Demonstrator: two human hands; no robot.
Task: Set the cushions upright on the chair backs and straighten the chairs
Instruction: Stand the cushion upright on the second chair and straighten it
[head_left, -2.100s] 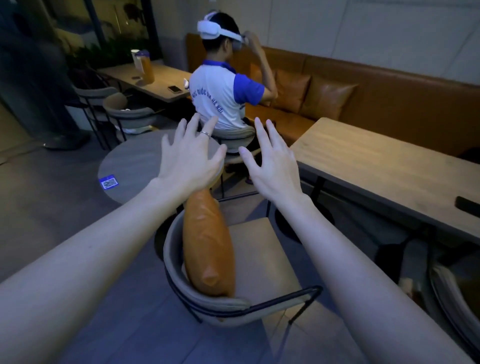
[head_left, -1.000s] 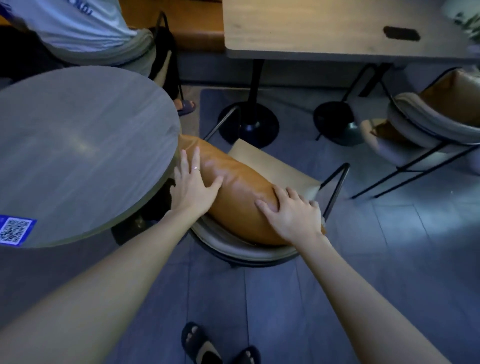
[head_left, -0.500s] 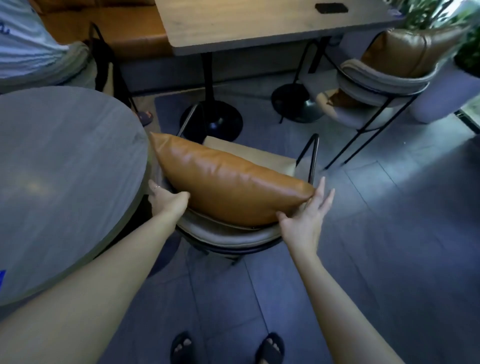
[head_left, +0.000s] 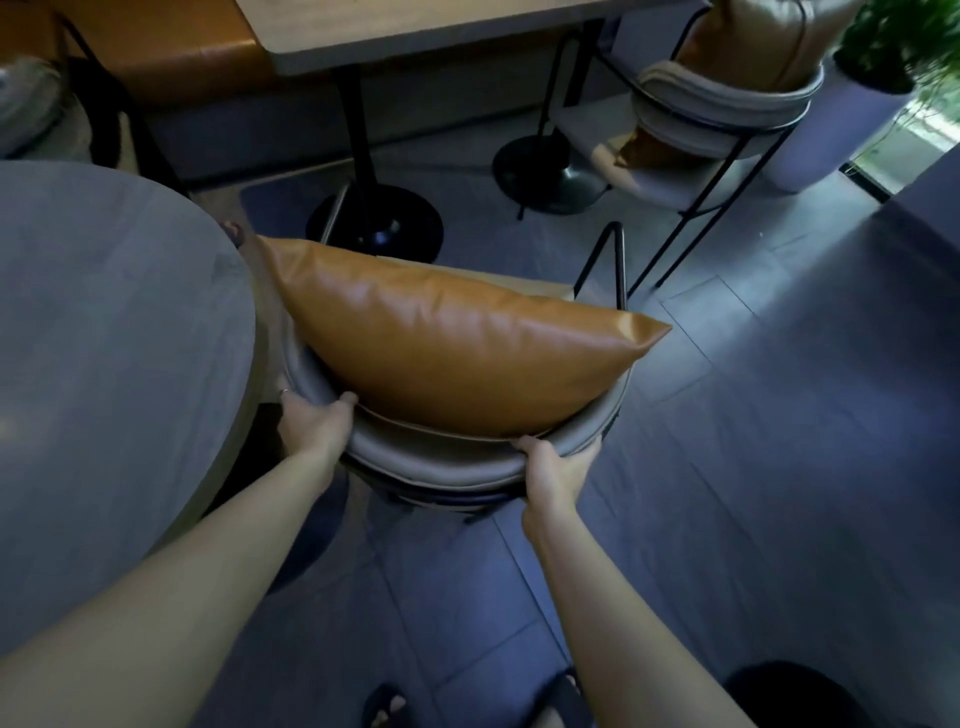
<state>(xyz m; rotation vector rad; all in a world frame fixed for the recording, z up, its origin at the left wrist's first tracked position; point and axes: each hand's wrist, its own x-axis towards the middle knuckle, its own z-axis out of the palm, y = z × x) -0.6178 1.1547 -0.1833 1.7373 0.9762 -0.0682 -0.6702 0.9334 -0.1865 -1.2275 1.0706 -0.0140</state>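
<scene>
At 9 o'clock a round grey surface (head_left: 104, 332) fills the left side, its edge just beside the chair (head_left: 441, 462). The person's left hand (head_left: 314, 423) is closed on the chair's padded back rim at its left end, thumb on top next to the cushion (head_left: 447, 348), the other fingers wrapped down the outer side; a ring shows on one finger. The tan cushion stands on its long edge inside the curved back, leaning against it, one corner up near the round surface at 10 o'clock and the other poking out past the rim at 3 o'clock. A strip of the pale seat (head_left: 524, 286) shows behind it. The right hand (head_left: 558, 462) is closed on the rim at its right end, thumb on top touching the cushion's lower edge, fingers curled under the outer side. Both forearms reach in from 6 o'clock, and sandalled toes show on the tiled floor (head_left: 753, 441) at the bottom. At 12 o'clock stands a long surface (head_left: 415, 31) on black pedestal bases. At 1 o'clock a second chair (head_left: 727, 104) holds its own cushion (head_left: 753, 41) upright against its back. A potted plant (head_left: 893, 47) stands at 2 o'clock.
</scene>
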